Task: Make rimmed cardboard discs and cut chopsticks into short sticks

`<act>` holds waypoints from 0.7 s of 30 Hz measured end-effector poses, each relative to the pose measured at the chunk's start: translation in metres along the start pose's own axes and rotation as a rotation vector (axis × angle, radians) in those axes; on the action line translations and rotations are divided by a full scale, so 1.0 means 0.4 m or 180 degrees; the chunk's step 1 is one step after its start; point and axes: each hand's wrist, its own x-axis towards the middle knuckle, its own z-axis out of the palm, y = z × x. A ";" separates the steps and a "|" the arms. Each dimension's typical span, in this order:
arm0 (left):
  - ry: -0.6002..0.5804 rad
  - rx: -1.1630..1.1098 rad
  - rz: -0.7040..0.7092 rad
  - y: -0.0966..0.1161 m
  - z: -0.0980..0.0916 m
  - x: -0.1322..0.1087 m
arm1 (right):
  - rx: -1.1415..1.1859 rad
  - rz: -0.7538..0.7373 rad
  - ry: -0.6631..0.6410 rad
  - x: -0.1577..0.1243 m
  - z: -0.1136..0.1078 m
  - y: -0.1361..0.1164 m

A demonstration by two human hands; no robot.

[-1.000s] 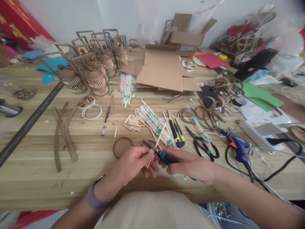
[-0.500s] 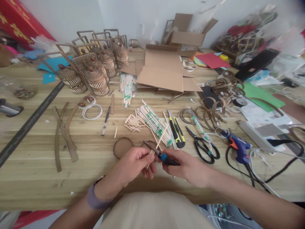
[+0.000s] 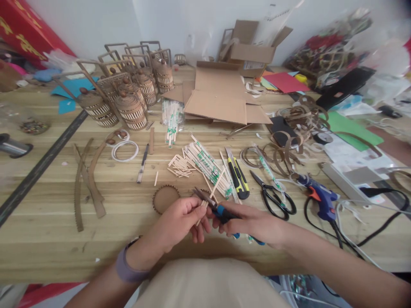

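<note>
My left hand [image 3: 181, 218] pinches a few thin wooden sticks [image 3: 201, 210] between thumb and fingers. In my right hand [image 3: 248, 220] is a pair of shears [image 3: 223, 212] with blue-and-black handles, its blades up against the sticks near my left fingertips. The handles are spread apart within my grip. Just beyond my hands lie a round cardboard piece with a toothed edge [image 3: 166, 199] and a second one, mostly hidden by the blades. A pile of short cut sticks [image 3: 180, 165] sits beside paper-wrapped chopsticks [image 3: 208, 164].
A yellow-and-black utility knife [image 3: 237, 173], black scissors [image 3: 272, 194] and a blue glue gun [image 3: 321, 196] with cables lie to the right. Several lidded bamboo-striped baskets with handles [image 3: 130, 111] stand back left. Flattened cardboard [image 3: 218, 96] lies at the back; curved cardboard strips [image 3: 86, 184] lie left.
The shears' handles have spread apart in my right hand and the blades have opened around the sticks. My left hand has barely moved.
</note>
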 end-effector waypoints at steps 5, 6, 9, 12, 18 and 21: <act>0.0039 -0.0052 0.0032 0.004 0.001 -0.001 | 0.0347 0.0089 -0.0159 0.002 0.003 -0.010; 0.0054 -0.0050 0.0014 0.003 0.001 -0.001 | 0.0299 0.0081 -0.0167 0.003 0.002 -0.011; 0.0072 -0.0058 -0.0052 -0.001 -0.001 0.001 | 0.0082 0.0089 -0.0079 0.002 0.001 -0.010; 0.0040 -0.0102 -0.0046 -0.004 -0.001 0.002 | -0.0002 0.0112 -0.0007 0.000 0.001 -0.007; 0.0083 -0.0039 -0.0036 -0.007 0.000 0.001 | -0.0213 0.0157 0.0154 0.002 0.004 -0.002; 0.0096 0.0042 -0.0002 -0.006 0.001 -0.001 | -0.0357 0.0076 0.0200 0.008 0.007 0.002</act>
